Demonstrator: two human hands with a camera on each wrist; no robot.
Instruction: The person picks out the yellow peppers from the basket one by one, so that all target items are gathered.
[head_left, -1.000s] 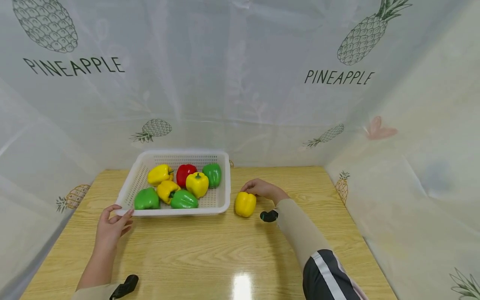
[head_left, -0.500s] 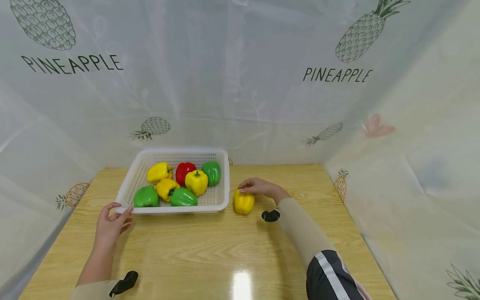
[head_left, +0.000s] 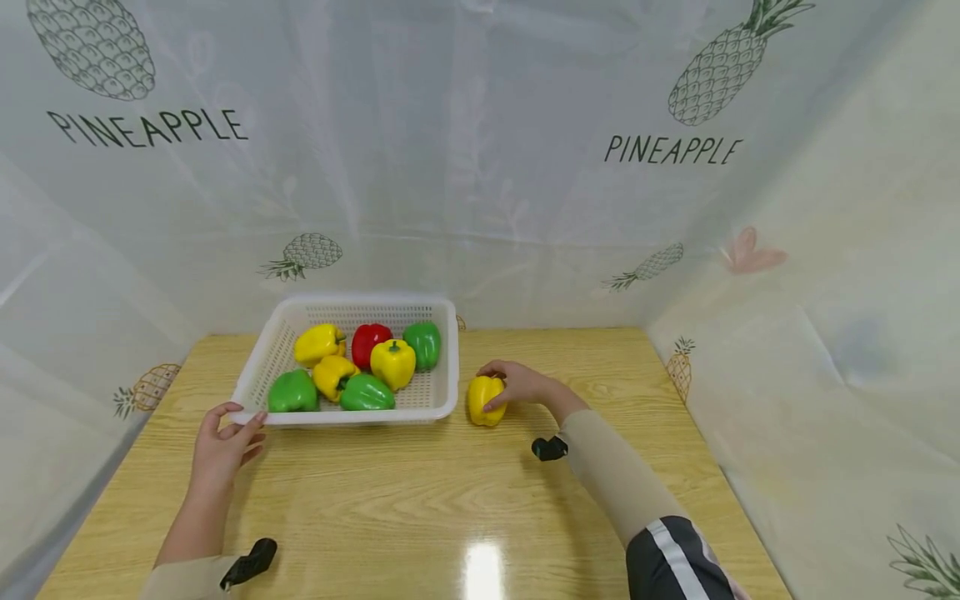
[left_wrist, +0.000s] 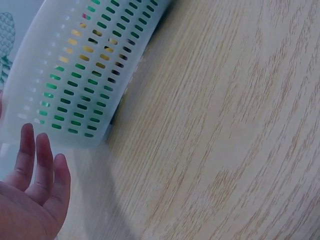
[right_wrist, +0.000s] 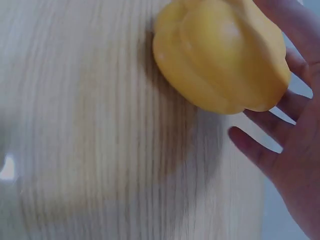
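Note:
A white plastic basket (head_left: pixel 450 367) holds several bell peppers, among them a red pepper (head_left: pixel 369 343) and a green pepper (head_left: pixel 294 392). At its front left corner my left hand (head_left: pixel 217 454) grips the rim between thumb and forefinger. The other three fingers (left_wrist: pixel 44 165) spread loosely below the rim in the left wrist view. Right of the basket, a yellow bell pepper (head_left: pixel 484 403) stands on the table. My right hand (head_left: pixel 521 387) holds it, thumb across the near side and fingers behind. The little finger (right_wrist: pixel 252 147) stands apart from the pepper.
The wooden table (head_left: pixel 420 500) reaches back to a pale curtain (head_left: pixel 480 183) printed with pineapples. More curtain hangs along the left and right sides. A black camera piece (head_left: pixel 550 449) sits at the right cuff, another camera piece (head_left: pixel 251 563) at the left cuff.
My right hand has come from the top of the yellow bell pepper to around it, the thumb now across its near side. The left hand stays at the basket corner.

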